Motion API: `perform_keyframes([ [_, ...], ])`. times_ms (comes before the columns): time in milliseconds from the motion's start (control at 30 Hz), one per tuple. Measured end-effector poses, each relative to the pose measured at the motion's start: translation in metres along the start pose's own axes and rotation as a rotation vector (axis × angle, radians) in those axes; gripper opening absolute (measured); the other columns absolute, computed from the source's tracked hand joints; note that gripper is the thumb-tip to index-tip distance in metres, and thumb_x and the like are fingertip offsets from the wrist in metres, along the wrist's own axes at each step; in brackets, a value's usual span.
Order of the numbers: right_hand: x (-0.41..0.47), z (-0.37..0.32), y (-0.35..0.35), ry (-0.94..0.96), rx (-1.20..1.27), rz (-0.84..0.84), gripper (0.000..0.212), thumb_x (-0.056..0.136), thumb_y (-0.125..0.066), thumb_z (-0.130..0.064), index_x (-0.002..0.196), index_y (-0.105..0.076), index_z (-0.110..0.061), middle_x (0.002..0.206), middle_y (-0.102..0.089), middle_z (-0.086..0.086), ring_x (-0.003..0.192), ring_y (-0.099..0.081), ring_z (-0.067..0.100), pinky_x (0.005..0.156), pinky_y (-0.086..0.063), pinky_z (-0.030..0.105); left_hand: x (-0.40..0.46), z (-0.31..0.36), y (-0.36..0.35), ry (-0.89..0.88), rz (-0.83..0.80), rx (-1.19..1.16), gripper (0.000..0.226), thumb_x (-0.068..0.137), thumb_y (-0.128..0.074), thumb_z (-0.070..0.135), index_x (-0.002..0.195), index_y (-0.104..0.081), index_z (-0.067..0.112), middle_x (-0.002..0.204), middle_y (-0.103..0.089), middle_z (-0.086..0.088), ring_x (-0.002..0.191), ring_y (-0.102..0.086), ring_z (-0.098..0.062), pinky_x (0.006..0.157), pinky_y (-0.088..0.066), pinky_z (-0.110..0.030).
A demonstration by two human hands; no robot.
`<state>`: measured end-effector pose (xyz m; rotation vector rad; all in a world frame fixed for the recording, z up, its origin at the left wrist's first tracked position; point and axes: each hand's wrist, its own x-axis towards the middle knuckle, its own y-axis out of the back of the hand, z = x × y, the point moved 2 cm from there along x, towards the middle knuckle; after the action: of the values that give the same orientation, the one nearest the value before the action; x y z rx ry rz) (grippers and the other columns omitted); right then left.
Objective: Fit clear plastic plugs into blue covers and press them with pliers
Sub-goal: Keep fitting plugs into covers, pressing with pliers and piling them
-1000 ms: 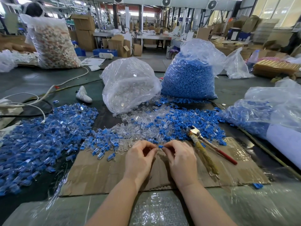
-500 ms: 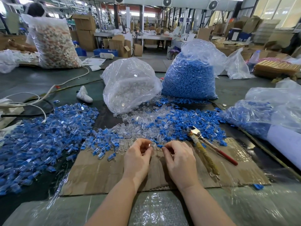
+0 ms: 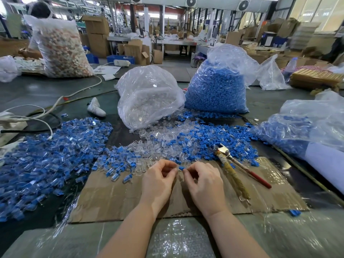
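My left hand (image 3: pixel 159 180) and my right hand (image 3: pixel 204 183) meet fingertip to fingertip over a cardboard sheet (image 3: pixel 115 200). Between them my right hand pinches a small blue cover (image 3: pixel 181 168). My left fingertips pinch against it; whether a clear plug is in them I cannot tell. Loose clear plugs (image 3: pixel 158 146) and blue covers (image 3: pixel 210 138) lie heaped just beyond my hands. Pliers (image 3: pixel 234 170) with a red handle and a wrapped handle lie on the cardboard to the right of my right hand.
A big heap of assembled blue-and-clear pieces (image 3: pixel 48 157) fills the left. Behind stand a bag of clear plugs (image 3: pixel 149 97) and a bag of blue covers (image 3: pixel 216 90). Another bag (image 3: pixel 301 127) lies right. White cables (image 3: pixel 37 116) run at left.
Both hands have stayed together at the pile's near edge. The blue cover now shows between the fingertips, and the fingers have shifted slightly around it.
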<state>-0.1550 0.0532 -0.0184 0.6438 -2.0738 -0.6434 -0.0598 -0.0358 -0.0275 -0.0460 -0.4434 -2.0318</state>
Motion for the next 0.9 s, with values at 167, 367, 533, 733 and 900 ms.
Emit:
perform_keyframes([
  [167, -0.0001, 0.0002, -0.0013, 0.01, -0.016, -0.026, 0.019, 0.079, -0.072, -0.018, 0.067, -0.058, -0.018, 0.065, -0.058, -0.008, 0.066, -0.052, 0.016, 0.067, -0.036, 0.03, -0.0016, 0.0015, -0.0001, 0.017, -0.054, -0.007, 0.027, 0.083, -0.065, 0.004, 0.078, -0.062, 0.031, 0.078, -0.066, 0.01, 0.075, -0.062, 0.0, 0.071, -0.049, -0.013],
  [367, 0.0001, 0.001, -0.0018, 0.027, -0.025, -0.071, 0.012, 0.082, -0.07, -0.019, 0.073, -0.062, -0.017, 0.071, -0.062, -0.005, 0.071, -0.056, 0.02, 0.07, -0.038, 0.033, -0.0011, 0.0042, -0.0008, 0.017, -0.074, 0.013, 0.028, 0.085, -0.062, 0.003, 0.079, -0.06, 0.031, 0.079, -0.065, 0.01, 0.073, -0.06, 0.003, 0.066, -0.046, -0.008],
  [533, 0.0002, 0.0002, 0.0002, 0.076, 0.006, -0.043, 0.009, 0.082, -0.07, -0.018, 0.091, -0.067, -0.018, 0.083, -0.066, -0.007, 0.078, -0.059, 0.018, 0.073, -0.044, 0.034, -0.002, 0.0057, -0.001, 0.012, -0.087, -0.017, 0.027, 0.086, -0.062, 0.005, 0.087, -0.062, 0.032, 0.082, -0.068, 0.006, 0.078, -0.064, -0.005, 0.072, -0.053, -0.019],
  [733, 0.001, 0.0012, 0.0001, 0.125, 0.035, -0.034, 0.007, 0.083, -0.069, -0.02, 0.089, -0.069, -0.016, 0.079, -0.065, -0.004, 0.074, -0.058, 0.02, 0.066, -0.049, 0.039, -0.0017, 0.0069, -0.0007, 0.047, -0.097, -0.045, 0.018, 0.087, -0.06, 0.003, 0.09, -0.067, 0.019, 0.081, -0.069, 0.002, 0.078, -0.065, -0.009, 0.075, -0.054, -0.024],
  [900, 0.0023, -0.002, 0.0023, 0.117, 0.069, -0.033, 0.042, 0.089, -0.044, -0.05, 0.086, -0.07, -0.016, 0.078, -0.064, -0.004, 0.074, -0.057, 0.019, 0.066, -0.047, 0.035, -0.002, 0.0086, -0.0005, 0.034, -0.076, -0.04, 0.012, 0.087, -0.061, 0.006, 0.088, -0.067, 0.016, 0.077, -0.068, 0.002, 0.071, -0.063, -0.006, 0.068, -0.051, -0.016],
])
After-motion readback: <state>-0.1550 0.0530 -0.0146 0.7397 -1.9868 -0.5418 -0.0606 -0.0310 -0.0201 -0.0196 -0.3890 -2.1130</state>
